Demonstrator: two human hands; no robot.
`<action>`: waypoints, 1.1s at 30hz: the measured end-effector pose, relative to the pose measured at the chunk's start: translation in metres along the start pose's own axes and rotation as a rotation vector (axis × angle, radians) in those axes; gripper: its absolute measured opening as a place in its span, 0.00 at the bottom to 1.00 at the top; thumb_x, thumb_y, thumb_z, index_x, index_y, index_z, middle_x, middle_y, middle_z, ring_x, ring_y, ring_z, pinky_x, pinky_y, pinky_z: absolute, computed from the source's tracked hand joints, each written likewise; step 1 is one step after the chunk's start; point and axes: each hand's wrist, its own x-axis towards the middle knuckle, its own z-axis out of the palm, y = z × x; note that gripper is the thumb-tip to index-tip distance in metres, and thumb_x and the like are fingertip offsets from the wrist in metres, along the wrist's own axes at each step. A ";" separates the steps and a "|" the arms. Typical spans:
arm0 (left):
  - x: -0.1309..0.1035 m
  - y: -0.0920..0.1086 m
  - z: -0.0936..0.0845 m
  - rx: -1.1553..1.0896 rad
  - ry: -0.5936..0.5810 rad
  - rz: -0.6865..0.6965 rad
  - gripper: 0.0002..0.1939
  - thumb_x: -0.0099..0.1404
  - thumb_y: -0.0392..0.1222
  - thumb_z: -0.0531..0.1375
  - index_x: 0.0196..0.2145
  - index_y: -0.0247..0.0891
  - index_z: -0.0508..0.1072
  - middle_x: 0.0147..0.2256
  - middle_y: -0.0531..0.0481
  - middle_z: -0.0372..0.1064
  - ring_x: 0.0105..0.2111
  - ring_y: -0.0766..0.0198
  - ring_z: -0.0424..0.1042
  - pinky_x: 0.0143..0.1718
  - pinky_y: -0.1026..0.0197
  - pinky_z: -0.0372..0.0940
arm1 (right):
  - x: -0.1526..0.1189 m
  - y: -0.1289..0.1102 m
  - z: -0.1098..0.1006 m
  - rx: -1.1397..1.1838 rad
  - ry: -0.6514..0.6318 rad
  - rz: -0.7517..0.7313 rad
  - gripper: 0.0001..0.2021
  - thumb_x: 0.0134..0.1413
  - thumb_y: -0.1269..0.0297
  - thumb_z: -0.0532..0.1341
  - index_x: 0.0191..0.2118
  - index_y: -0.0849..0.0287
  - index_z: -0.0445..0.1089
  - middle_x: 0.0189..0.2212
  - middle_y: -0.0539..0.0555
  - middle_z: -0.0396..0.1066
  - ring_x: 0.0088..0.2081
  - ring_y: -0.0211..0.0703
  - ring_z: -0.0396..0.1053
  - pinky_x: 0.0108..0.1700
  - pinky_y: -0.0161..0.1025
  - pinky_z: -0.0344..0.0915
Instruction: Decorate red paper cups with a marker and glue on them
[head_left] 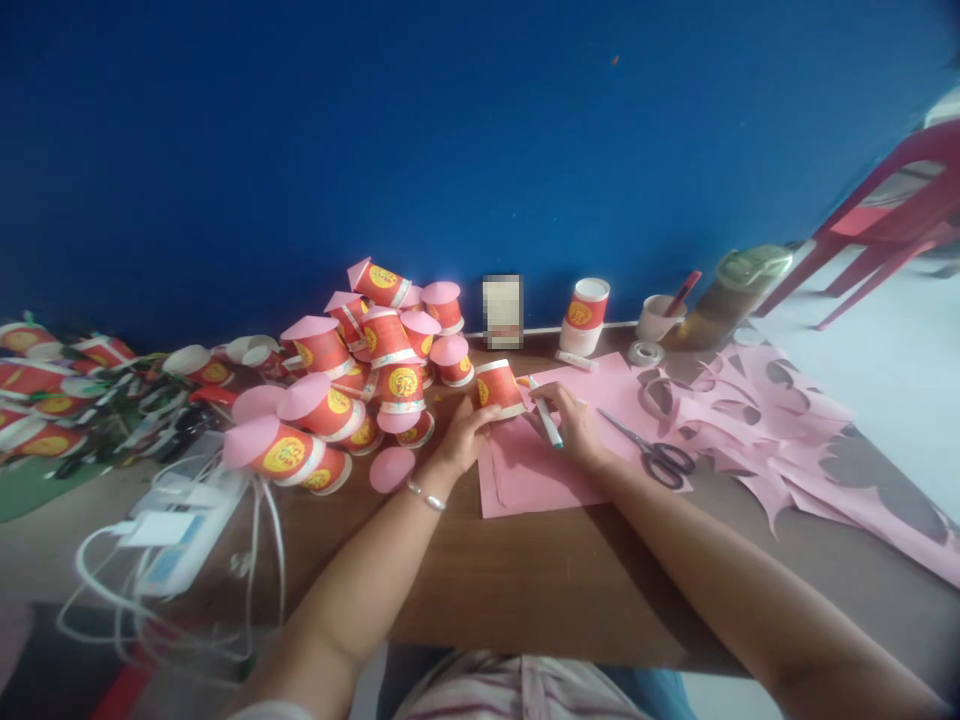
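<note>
A red paper cup (496,388) with a yellow emblem and white rim is gripped in my left hand (466,432), upside down and slightly tilted above pink paper. My right hand (574,425) is closed around a white marker (547,415), close to the cup's right side. Below both hands lie pink paper sheets (525,475). Dark-handled scissors (664,462) rest on the paper just right of my right hand. To the left, a pile of similar red cups (322,350) carries pink cone tops. A loose pink paper piece (392,469) sits near my left wrist.
Pink paper offcuts (750,420) spread across the right side. At the back stand more cups (585,310), a tape roll (646,353), a small white cup (660,318) and a bottle (731,300). A white power strip (184,540) with cables lies left; a blue wall (480,140) rises behind.
</note>
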 end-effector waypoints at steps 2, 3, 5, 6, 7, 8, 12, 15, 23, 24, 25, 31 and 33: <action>0.000 0.001 0.000 -0.007 -0.012 -0.006 0.19 0.64 0.40 0.65 0.53 0.34 0.75 0.48 0.38 0.78 0.51 0.47 0.78 0.58 0.45 0.67 | 0.000 0.001 0.000 0.017 -0.010 0.052 0.08 0.64 0.62 0.64 0.47 0.54 0.68 0.37 0.53 0.75 0.32 0.42 0.74 0.33 0.38 0.73; 0.000 0.001 0.001 -0.010 -0.023 -0.007 0.19 0.65 0.40 0.64 0.53 0.34 0.75 0.48 0.38 0.78 0.51 0.47 0.77 0.58 0.45 0.66 | 0.000 0.002 0.000 0.030 -0.018 0.065 0.09 0.64 0.61 0.64 0.47 0.54 0.68 0.36 0.53 0.75 0.31 0.42 0.74 0.33 0.39 0.73; 0.000 0.002 0.001 -0.016 -0.047 -0.002 0.19 0.65 0.40 0.64 0.53 0.34 0.75 0.48 0.38 0.78 0.51 0.47 0.77 0.59 0.45 0.66 | 0.000 0.003 0.000 0.053 -0.029 0.076 0.09 0.64 0.59 0.65 0.46 0.53 0.68 0.35 0.52 0.74 0.31 0.42 0.73 0.33 0.39 0.73; 0.000 0.001 0.001 -0.020 -0.056 0.001 0.19 0.65 0.40 0.63 0.53 0.34 0.75 0.48 0.39 0.78 0.51 0.47 0.77 0.59 0.46 0.66 | 0.000 0.003 0.000 0.061 -0.030 0.076 0.09 0.63 0.58 0.65 0.46 0.53 0.68 0.35 0.52 0.74 0.31 0.42 0.73 0.33 0.39 0.73; 0.000 0.001 0.000 -0.024 -0.058 0.003 0.19 0.65 0.40 0.63 0.53 0.34 0.75 0.49 0.39 0.78 0.51 0.48 0.78 0.58 0.46 0.66 | 0.000 0.004 0.000 0.069 -0.028 0.075 0.10 0.63 0.58 0.65 0.46 0.53 0.68 0.35 0.52 0.74 0.31 0.42 0.73 0.33 0.39 0.73; 0.000 0.001 0.000 -0.028 -0.057 0.004 0.19 0.65 0.40 0.63 0.53 0.34 0.75 0.49 0.39 0.78 0.51 0.48 0.78 0.58 0.47 0.66 | 0.000 0.003 0.000 0.076 -0.024 0.075 0.10 0.63 0.58 0.65 0.46 0.53 0.68 0.35 0.52 0.74 0.31 0.42 0.73 0.33 0.39 0.73; 0.001 -0.001 -0.002 -0.018 -0.067 -0.007 0.22 0.64 0.41 0.64 0.55 0.35 0.74 0.51 0.40 0.77 0.51 0.47 0.77 0.57 0.45 0.66 | 0.000 0.000 0.000 0.098 -0.034 0.087 0.09 0.62 0.60 0.65 0.46 0.52 0.68 0.35 0.51 0.75 0.31 0.42 0.74 0.34 0.39 0.74; 0.000 -0.003 -0.004 -0.009 -0.063 0.006 0.23 0.62 0.41 0.64 0.55 0.36 0.73 0.51 0.40 0.77 0.53 0.46 0.75 0.58 0.45 0.65 | 0.000 -0.002 0.000 0.105 -0.035 0.041 0.08 0.63 0.64 0.64 0.47 0.53 0.69 0.36 0.52 0.75 0.32 0.42 0.74 0.34 0.38 0.73; -0.004 -0.007 0.002 0.000 -0.011 0.010 0.20 0.59 0.43 0.71 0.48 0.38 0.75 0.43 0.46 0.77 0.45 0.56 0.76 0.52 0.52 0.66 | -0.002 -0.013 0.001 0.059 -0.025 -0.195 0.10 0.67 0.71 0.57 0.50 0.54 0.69 0.41 0.57 0.74 0.40 0.47 0.75 0.39 0.43 0.75; -0.004 -0.006 0.003 0.009 -0.014 0.015 0.18 0.59 0.42 0.71 0.46 0.38 0.76 0.41 0.47 0.77 0.43 0.57 0.76 0.50 0.53 0.66 | -0.001 -0.014 0.001 0.053 -0.023 -0.208 0.09 0.67 0.70 0.57 0.50 0.54 0.69 0.40 0.57 0.74 0.39 0.47 0.75 0.39 0.43 0.75; -0.005 -0.006 0.004 0.019 -0.018 0.017 0.16 0.59 0.42 0.71 0.44 0.38 0.76 0.40 0.47 0.76 0.42 0.58 0.76 0.50 0.53 0.67 | -0.001 -0.016 0.001 0.053 -0.020 -0.214 0.09 0.67 0.70 0.57 0.50 0.54 0.69 0.40 0.57 0.74 0.39 0.47 0.75 0.39 0.44 0.75; -0.003 -0.006 -0.002 0.002 -0.037 0.025 0.19 0.60 0.41 0.69 0.49 0.37 0.76 0.45 0.44 0.78 0.49 0.53 0.75 0.55 0.49 0.67 | 0.002 -0.018 0.000 0.098 0.001 -0.170 0.11 0.65 0.71 0.59 0.52 0.54 0.67 0.41 0.56 0.75 0.40 0.46 0.75 0.39 0.43 0.76; -0.003 -0.008 -0.005 -0.010 -0.008 0.020 0.21 0.60 0.42 0.68 0.50 0.38 0.76 0.46 0.44 0.78 0.50 0.51 0.75 0.55 0.48 0.67 | 0.002 -0.018 -0.001 0.083 -0.002 -0.157 0.12 0.65 0.71 0.59 0.52 0.54 0.66 0.41 0.56 0.75 0.39 0.46 0.75 0.39 0.42 0.75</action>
